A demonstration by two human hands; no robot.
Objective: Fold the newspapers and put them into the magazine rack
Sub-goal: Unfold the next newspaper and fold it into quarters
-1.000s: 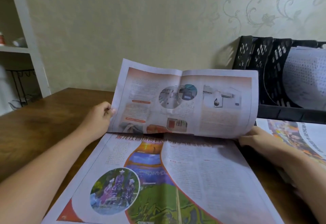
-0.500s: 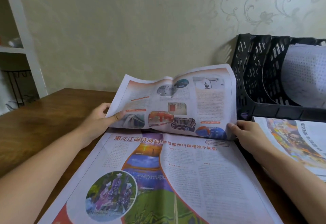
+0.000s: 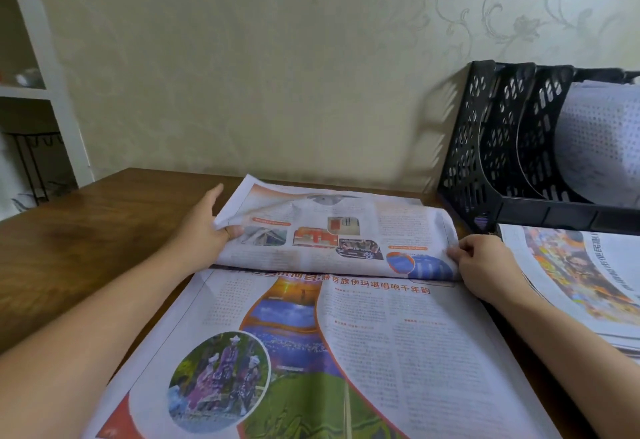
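newspaper (image 3: 332,241) fold between left hand (image 3: 204,231), right hand (image 3: 481,262)

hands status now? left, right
Left hand: pinches the flap's left edge.
Right hand: pinches the flap's right corner.

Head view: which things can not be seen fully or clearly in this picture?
- Newspaper: near end cut off by the bottom edge; small print too blurred to read.
- Far flap: hides the page and table under it.
- Second newspaper: cut off by the right edge.
- Rack: right part out of frame; paper in it too blurred to identify.
- Left hand: fingertips hidden under the flap.
- Right hand: fingertips curled out of sight.
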